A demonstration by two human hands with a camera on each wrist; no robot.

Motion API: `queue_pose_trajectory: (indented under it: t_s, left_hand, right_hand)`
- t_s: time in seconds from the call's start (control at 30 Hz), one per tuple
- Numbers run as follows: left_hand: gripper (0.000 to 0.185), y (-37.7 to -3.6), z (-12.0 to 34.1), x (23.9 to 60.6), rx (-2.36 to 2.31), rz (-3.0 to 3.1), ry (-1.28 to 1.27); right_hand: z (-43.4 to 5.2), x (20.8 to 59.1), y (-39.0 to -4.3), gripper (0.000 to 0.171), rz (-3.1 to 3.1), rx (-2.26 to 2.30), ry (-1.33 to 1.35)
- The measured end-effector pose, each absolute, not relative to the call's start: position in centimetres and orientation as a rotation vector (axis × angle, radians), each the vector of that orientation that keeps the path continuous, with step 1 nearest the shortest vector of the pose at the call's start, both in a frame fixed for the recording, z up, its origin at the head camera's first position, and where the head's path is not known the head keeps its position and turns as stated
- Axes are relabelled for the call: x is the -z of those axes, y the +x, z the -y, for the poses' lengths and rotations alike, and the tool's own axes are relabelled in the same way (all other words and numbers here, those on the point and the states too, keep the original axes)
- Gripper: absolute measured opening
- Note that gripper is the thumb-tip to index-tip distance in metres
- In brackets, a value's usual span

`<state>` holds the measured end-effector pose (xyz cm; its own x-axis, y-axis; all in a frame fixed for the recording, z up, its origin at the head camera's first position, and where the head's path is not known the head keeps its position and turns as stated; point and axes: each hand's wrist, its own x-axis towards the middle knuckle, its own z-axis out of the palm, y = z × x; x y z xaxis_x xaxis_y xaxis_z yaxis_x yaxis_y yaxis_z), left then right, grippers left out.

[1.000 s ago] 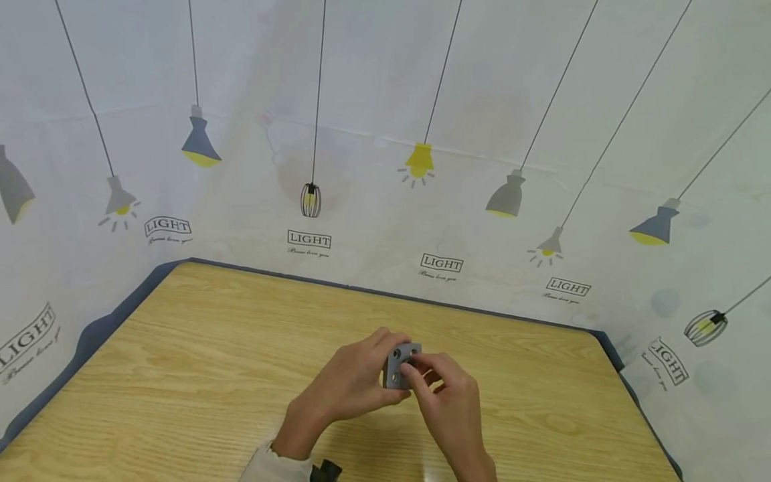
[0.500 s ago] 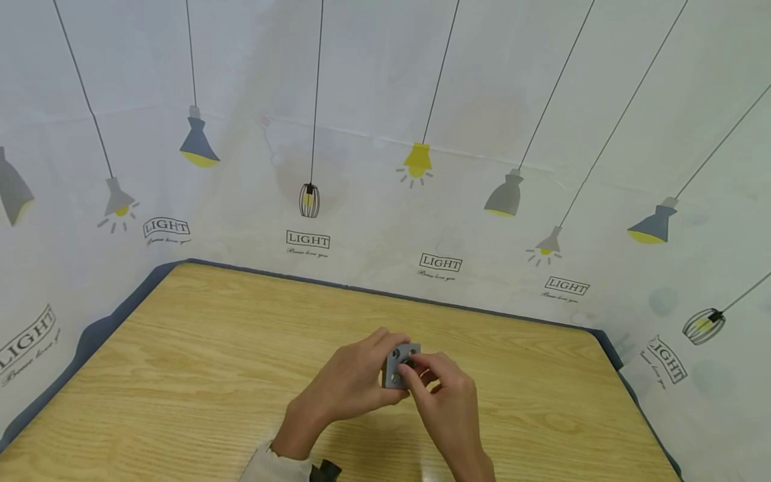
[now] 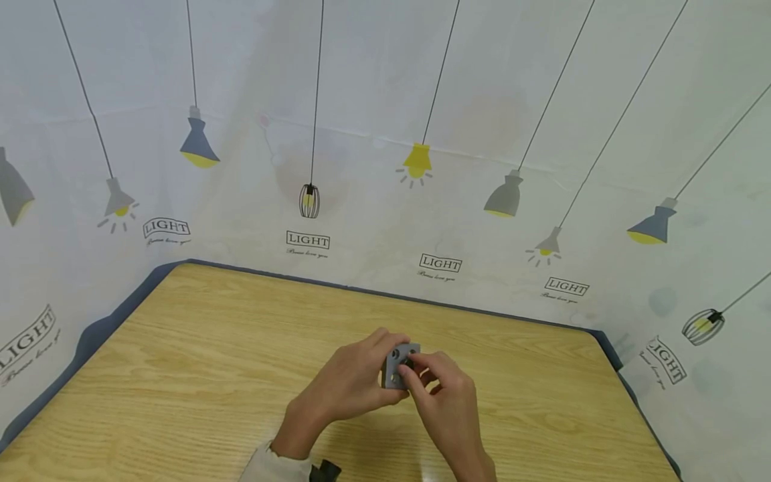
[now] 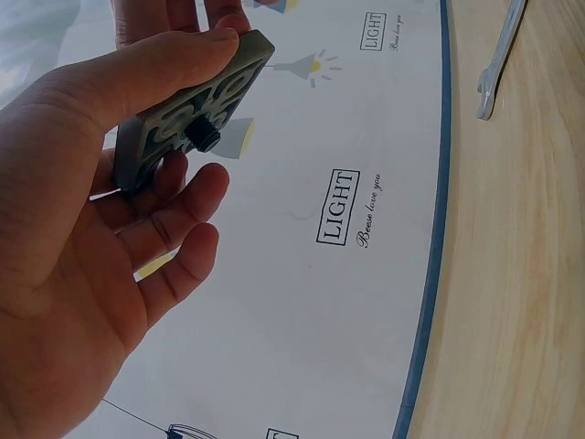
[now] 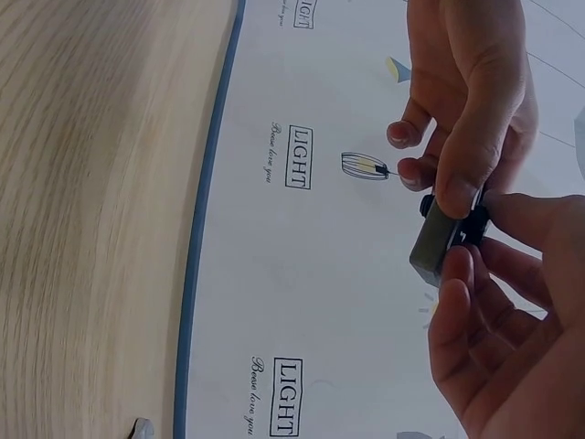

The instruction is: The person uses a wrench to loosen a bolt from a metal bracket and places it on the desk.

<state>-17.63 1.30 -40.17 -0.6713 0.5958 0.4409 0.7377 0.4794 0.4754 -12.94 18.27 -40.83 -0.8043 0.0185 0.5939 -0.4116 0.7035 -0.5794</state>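
A small grey block (image 3: 391,377) with round holes in its face is held up over the table by my left hand (image 3: 349,376), thumb on one edge and fingers on the opposite one. From its ribbed back a black threaded bolt end (image 4: 203,134) sticks out, seen in the left wrist view. My right hand (image 3: 448,398) has thumb and forefinger pinched on a black bolt (image 5: 474,225) at the block's front face, its head mostly hidden behind the fingertips. The remaining right fingers curl beside the block in the right wrist view.
A wood-grain table (image 3: 241,321) lies beneath both hands, bordered by a white curtain (image 3: 361,80) printed with lamps. On the tabletop rests a grey wrench (image 4: 498,69), seen in the left wrist view. A black object (image 3: 326,470) is by the left sleeve.
Both hands keep nearly the same place and hold. The right thumb and forefinger shift only slightly at the bolt.
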Motion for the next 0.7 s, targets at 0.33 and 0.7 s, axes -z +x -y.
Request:
queue_pose_trajectory:
  t_s: [0.33, 0.7]
  left_hand:
    - [0.062, -17.64, -1.26, 40.2, 0.959, 2.516, -1.147]
    - [0.063, -17.72, -1.19, 40.24, 0.952, 2.512, -1.15]
  right_hand:
    - [-18.32, 40.87, -12.9, 0.01, 2.332, -0.99, 0.327]
    - [-18.26, 40.77, -12.84, 0.012, 2.345, -0.997, 0.334]
